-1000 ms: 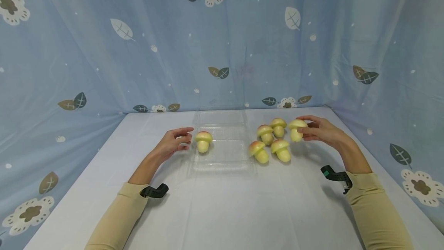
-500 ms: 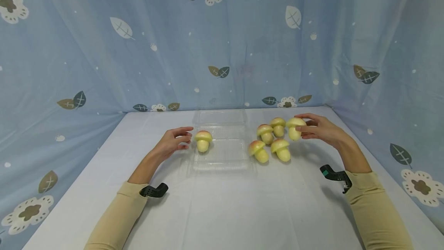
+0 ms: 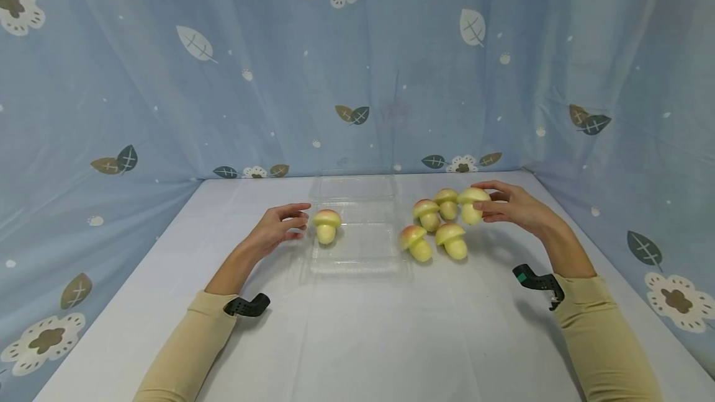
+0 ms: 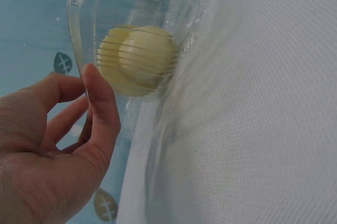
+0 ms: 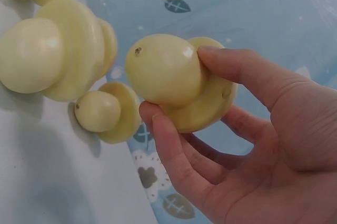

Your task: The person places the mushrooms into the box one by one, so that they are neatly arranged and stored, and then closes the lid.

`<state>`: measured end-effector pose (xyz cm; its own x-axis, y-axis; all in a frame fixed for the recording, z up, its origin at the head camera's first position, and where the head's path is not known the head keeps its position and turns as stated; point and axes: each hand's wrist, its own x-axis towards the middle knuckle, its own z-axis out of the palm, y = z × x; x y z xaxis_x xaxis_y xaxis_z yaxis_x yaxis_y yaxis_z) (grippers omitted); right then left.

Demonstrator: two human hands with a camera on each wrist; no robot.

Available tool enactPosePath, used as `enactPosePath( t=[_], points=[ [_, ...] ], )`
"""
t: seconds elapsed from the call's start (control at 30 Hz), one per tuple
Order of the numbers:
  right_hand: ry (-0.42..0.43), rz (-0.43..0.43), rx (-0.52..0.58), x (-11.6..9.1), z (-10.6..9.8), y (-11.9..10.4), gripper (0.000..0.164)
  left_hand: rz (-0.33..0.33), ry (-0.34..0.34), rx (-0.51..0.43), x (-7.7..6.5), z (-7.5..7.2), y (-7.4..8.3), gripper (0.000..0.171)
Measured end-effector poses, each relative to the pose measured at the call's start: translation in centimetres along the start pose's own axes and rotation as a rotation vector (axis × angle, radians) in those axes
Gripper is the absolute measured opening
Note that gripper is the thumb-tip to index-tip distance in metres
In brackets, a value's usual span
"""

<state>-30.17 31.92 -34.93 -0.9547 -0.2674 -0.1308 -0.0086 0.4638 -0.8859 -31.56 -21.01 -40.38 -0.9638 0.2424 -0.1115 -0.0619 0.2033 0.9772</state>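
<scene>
My right hand [image 3: 516, 208] pinches a yellow toy mushroom [image 3: 471, 202] between thumb and fingers. In the right wrist view this mushroom [image 5: 166, 71] has its rounded stem towards the camera. Several more toy mushrooms [image 3: 451, 241], some with reddish caps, stand close to its left. My left hand [image 3: 276, 228] is at the left side of a clear plastic box [image 3: 363, 264]. Its thumb and fingers pinch the box's rim [image 4: 76, 37] in the left wrist view. One mushroom [image 3: 326, 226] stands upright inside the box, near the left wall.
The box's clear lid [image 3: 354, 188] lies folded back behind it. A white cloth [image 3: 380, 340] covers the table. Blue patterned curtains [image 3: 251, 79] hang at the back and both sides. Each wrist carries a black camera mount [image 3: 247, 306].
My right hand has shifted slightly left with the mushroom, bringing it close beside the other mushrooms. The left hand keeps its place at the box.
</scene>
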Motion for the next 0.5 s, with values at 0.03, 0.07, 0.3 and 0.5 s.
enactPosePath(
  t=[0.03,0.07,0.3,0.5],
  points=[
    [0.001,0.000,-0.001,0.0,0.0,0.0,0.077,0.001,-0.002,-0.001,0.0,0.0,0.0,0.048],
    [0.002,0.000,-0.001,0.0,0.0,-0.1,0.077,0.002,-0.004,-0.001,0.0,0.0,0.0,0.048],
    [-0.003,-0.007,0.015,0.2,0.2,-0.4,0.075,0.006,-0.010,-0.004,0.0,-0.1,-0.1,0.049],
    [-0.013,-0.028,0.029,0.5,0.5,-1.1,0.074,0.013,-0.005,-0.005,0.0,-0.1,0.0,0.049]
  ],
)
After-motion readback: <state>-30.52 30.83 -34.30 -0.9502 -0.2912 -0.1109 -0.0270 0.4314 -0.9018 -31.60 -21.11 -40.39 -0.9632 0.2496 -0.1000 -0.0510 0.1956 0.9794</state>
